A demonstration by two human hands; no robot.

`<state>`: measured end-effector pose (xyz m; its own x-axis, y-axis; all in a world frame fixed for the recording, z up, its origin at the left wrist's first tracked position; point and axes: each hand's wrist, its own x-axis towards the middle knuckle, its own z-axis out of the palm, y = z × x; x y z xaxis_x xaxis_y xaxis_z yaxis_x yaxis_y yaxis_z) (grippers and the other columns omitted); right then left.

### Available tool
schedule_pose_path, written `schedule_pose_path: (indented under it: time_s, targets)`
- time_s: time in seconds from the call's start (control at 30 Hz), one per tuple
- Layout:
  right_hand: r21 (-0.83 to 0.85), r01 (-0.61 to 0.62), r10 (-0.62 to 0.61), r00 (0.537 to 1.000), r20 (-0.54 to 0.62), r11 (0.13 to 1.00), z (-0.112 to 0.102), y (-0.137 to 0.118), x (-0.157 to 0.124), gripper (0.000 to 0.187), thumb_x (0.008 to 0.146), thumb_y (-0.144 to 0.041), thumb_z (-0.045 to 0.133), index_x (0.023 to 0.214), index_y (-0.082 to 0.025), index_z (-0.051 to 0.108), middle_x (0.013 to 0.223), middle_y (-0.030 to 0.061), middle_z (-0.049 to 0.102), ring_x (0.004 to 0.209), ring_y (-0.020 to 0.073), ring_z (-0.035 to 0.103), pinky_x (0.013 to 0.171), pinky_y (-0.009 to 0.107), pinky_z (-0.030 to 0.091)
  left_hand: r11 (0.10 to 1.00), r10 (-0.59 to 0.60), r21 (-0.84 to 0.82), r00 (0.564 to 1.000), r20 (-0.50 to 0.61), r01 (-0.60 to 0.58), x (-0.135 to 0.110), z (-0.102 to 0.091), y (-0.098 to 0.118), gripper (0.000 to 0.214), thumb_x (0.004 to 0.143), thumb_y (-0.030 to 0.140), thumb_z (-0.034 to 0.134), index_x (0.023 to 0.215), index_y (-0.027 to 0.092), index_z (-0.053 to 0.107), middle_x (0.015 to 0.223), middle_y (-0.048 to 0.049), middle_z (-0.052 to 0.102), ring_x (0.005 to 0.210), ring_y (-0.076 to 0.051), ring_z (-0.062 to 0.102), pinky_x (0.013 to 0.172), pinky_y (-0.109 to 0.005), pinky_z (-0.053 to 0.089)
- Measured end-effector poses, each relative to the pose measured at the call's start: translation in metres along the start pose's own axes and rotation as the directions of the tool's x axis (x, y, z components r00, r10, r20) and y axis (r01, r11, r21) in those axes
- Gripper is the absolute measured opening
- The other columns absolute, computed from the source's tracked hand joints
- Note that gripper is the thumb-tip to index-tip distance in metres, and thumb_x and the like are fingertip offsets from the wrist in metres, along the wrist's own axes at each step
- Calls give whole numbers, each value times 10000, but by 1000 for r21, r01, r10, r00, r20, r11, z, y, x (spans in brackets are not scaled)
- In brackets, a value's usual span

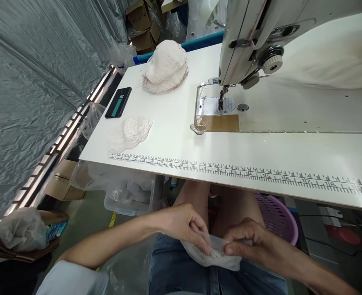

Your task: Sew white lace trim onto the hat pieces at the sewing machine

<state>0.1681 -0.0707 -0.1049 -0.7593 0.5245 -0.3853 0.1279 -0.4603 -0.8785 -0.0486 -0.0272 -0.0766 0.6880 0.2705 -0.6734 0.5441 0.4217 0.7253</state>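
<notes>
Over my lap, below the table edge, both hands hold a piece of white lace-trimmed fabric [227, 261]. My left hand [188, 227] pinches its left part, fingers closed and pointing down. At its right side, my right hand [253, 241] grips the cloth between thumb and fingers. Part of the fabric is hidden under the fingers. On the white table, a scalloped lace piece [134, 130] lies flat at the left front. Farther back sits a rounded pile of cream fabric [166, 65].
A sewing machine [245, 41] stands on the right of the table [168, 123], its presser foot over the needle plate. A phone [118, 102] lies near the left edge. Below are a clear plastic bin [132, 207] and a purple basket [276, 219]. Cardboard boxes [142, 24] stand behind.
</notes>
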Motion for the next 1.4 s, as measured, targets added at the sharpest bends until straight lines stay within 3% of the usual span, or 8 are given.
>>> schedule_pose_path:
  time_s: [0.17, 0.4, 0.53, 0.8, 1.03, 1.4]
  targets:
    - [-91, -51, 47, 998, -47, 995, 3, -3, 4, 344, 746, -450, 700, 651, -127, 628, 532, -60, 397, 502, 64, 308, 441, 191, 199, 999, -9, 39, 1000, -23, 10, -1, -2, -1, 324, 640, 403, 755, 834, 145, 726, 731, -9, 690, 648, -100, 594, 553, -138, 394]
    - [74, -85, 84, 996, 19, 994, 2, -1, 5, 284, 751, -398, 709, 707, -124, 650, 610, -42, 492, 573, 72, 380, 516, 183, 271, 999, 39, 30, 999, -29, -38, -9, -4, -16, 408, 639, 469, 747, 879, 140, 721, 741, -17, 687, 633, -98, 579, 573, -149, 402]
    - [62, -96, 94, 995, 22, 994, 7, 1, 11, 322, 713, -434, 728, 688, -120, 661, 592, -43, 477, 560, 73, 374, 505, 181, 279, 998, 34, 55, 997, -63, -31, -9, -2, -15, 398, 619, 453, 763, 857, 137, 725, 721, -17, 679, 632, -104, 570, 547, -149, 385]
    - [36, -170, 171, 985, -31, 985, 5, 4, 4, 315, 723, -472, 699, 792, -166, 712, 726, 9, 619, 688, 142, 530, 588, 201, 392, 995, 92, -15, 991, -99, -94, -18, -5, -16, 324, 631, 338, 773, 865, 118, 725, 758, -41, 681, 680, -132, 595, 594, -169, 423]
    - [80, -134, 139, 988, -65, 988, 11, 7, 14, 287, 691, -433, 740, 701, -150, 694, 608, -28, 554, 594, 104, 469, 547, 190, 344, 991, 113, -51, 980, -165, -123, -20, -1, -22, 339, 638, 345, 769, 878, 111, 722, 753, -42, 674, 679, -121, 575, 598, -164, 420]
    - [45, -129, 134, 984, -120, 991, 11, 5, 3, 330, 690, -467, 725, 696, -140, 679, 620, -26, 551, 609, 113, 464, 572, 204, 347, 992, 88, -60, 962, -258, -107, -27, 3, -29, 338, 652, 331, 760, 923, 135, 718, 760, -36, 686, 695, -124, 581, 667, -191, 438]
